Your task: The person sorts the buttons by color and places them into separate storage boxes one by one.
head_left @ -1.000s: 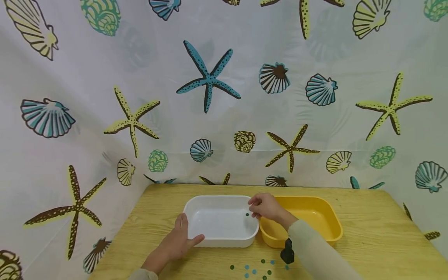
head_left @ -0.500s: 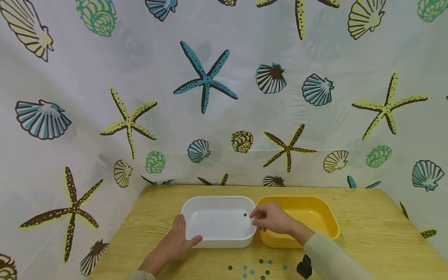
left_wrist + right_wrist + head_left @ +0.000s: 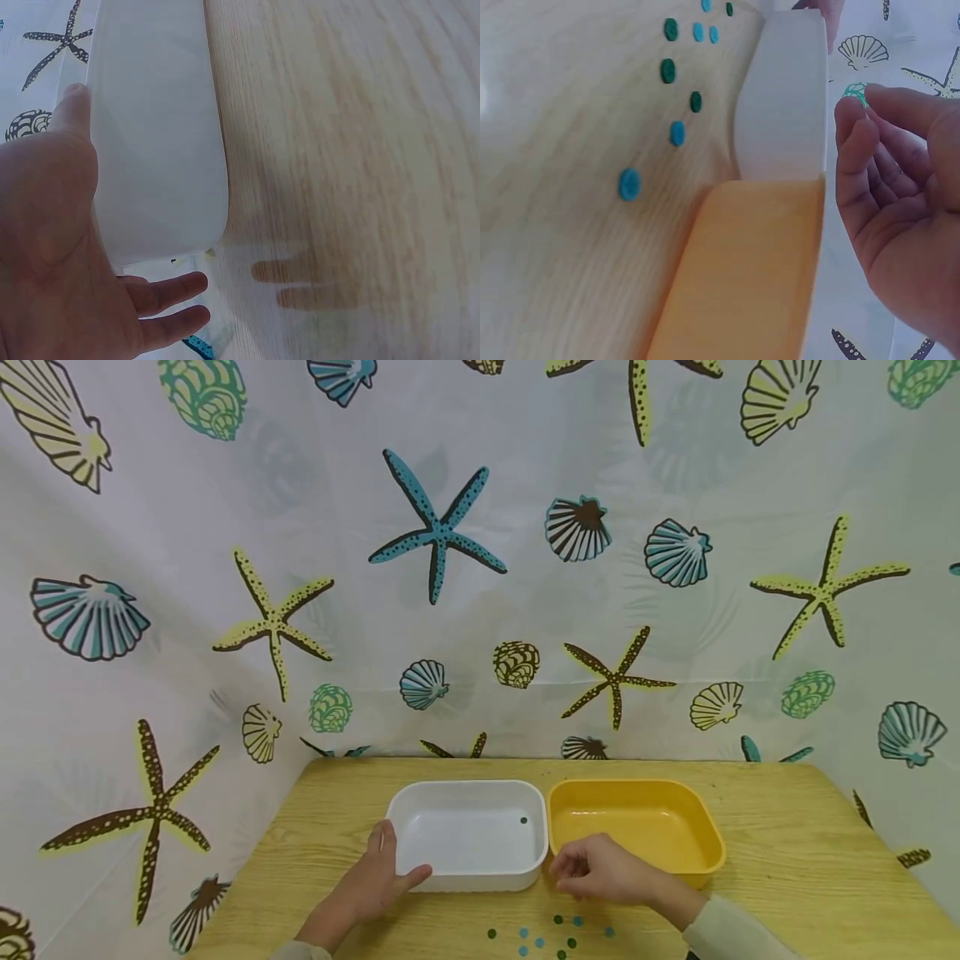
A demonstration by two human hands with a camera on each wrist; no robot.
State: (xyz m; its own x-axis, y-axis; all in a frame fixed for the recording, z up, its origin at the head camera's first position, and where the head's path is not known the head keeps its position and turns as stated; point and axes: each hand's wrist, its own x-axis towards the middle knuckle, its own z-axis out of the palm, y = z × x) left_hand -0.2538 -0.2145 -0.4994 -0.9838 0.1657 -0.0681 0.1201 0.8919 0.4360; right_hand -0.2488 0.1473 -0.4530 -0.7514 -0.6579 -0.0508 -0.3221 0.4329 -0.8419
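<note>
My left hand point(image 3: 372, 878) rests at the left end of a white plastic tub point(image 3: 480, 883), thumb along its near rim, fingers fairly straight at its end wall. Inside that tub, towards the right, lies one small green button-like disc point(image 3: 523, 820). My right hand point(image 3: 606, 870), loosely curled, hovers before the near left corner of a yellow tub point(image 3: 711, 847). Between its thumb and forefinger, the right wrist view shows nothing held. Several more discs lie loose on the table in front of the tubs, some green point(image 3: 668, 71) and some blue point(image 3: 629, 184).
The two tubs stand side by side on a wood-grain table point(image 3: 787, 835), their ends close together. A white curtain point(image 3: 517, 602) printed with shells and starfish hangs behind the table and along both sides.
My right hand has drawn back from over the white tub's right end, across the yellow tub's left end, towards me. The left hand and the green disc in the tub have stayed put.
</note>
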